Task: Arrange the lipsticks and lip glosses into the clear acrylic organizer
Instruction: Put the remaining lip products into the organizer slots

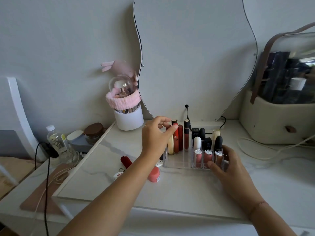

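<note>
The clear acrylic organizer (180,163) stands on the white vanity top, with several lipsticks and lip glosses upright in its slots. My left hand (156,136) reaches over its left end, with thumb and fingers pinched around the top of a red lip gloss tube (176,142) standing in a slot. My right hand (228,165) rests against the organizer's front right corner, fingers touching its wall beside three pink glosses (208,158). A dark red lipstick (126,161) lies on the table left of the organizer. Next to it sits a pink round jar (154,174).
A white brush holder (128,118) with a pink headband stands at the back left, under a wavy mirror (192,53). A cream cosmetic bag (276,121) fills the right. A water bottle (57,140), jars and black and white cables lie on the lower left side table.
</note>
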The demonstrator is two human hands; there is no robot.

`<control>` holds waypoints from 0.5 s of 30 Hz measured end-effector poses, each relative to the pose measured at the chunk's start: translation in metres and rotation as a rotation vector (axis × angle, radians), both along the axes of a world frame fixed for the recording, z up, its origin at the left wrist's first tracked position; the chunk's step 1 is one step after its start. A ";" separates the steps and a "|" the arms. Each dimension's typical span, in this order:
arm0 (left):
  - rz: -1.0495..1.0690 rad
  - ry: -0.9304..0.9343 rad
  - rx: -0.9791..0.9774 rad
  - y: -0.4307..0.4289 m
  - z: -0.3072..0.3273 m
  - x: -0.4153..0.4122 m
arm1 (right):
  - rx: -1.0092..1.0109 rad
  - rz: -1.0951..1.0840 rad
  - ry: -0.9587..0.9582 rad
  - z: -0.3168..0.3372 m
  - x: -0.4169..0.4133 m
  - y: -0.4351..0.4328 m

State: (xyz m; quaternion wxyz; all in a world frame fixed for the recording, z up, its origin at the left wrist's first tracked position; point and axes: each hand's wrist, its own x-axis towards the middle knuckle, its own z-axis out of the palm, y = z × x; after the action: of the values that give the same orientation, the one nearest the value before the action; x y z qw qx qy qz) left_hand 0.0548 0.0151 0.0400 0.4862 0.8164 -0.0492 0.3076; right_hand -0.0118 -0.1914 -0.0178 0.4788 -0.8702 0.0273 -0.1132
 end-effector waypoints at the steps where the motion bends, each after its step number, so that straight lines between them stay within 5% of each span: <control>1: 0.009 -0.002 -0.012 0.006 0.000 0.000 | 0.004 0.000 -0.001 0.000 0.000 0.000; 4: 0.072 0.034 -0.015 0.040 0.001 0.000 | 0.012 0.004 -0.005 -0.001 0.000 0.000; 10: 0.162 0.592 0.200 0.133 -0.017 -0.001 | 0.028 0.026 -0.009 0.000 0.000 0.000; 15: 0.122 0.806 0.331 0.141 -0.029 -0.010 | 0.009 0.027 -0.010 0.000 0.000 0.000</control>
State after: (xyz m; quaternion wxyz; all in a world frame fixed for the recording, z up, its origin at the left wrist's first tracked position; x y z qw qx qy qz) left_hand 0.0450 0.1559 0.0111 0.3101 0.9395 0.1443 -0.0193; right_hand -0.0115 -0.1916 -0.0182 0.4844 -0.8676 0.0137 -0.1111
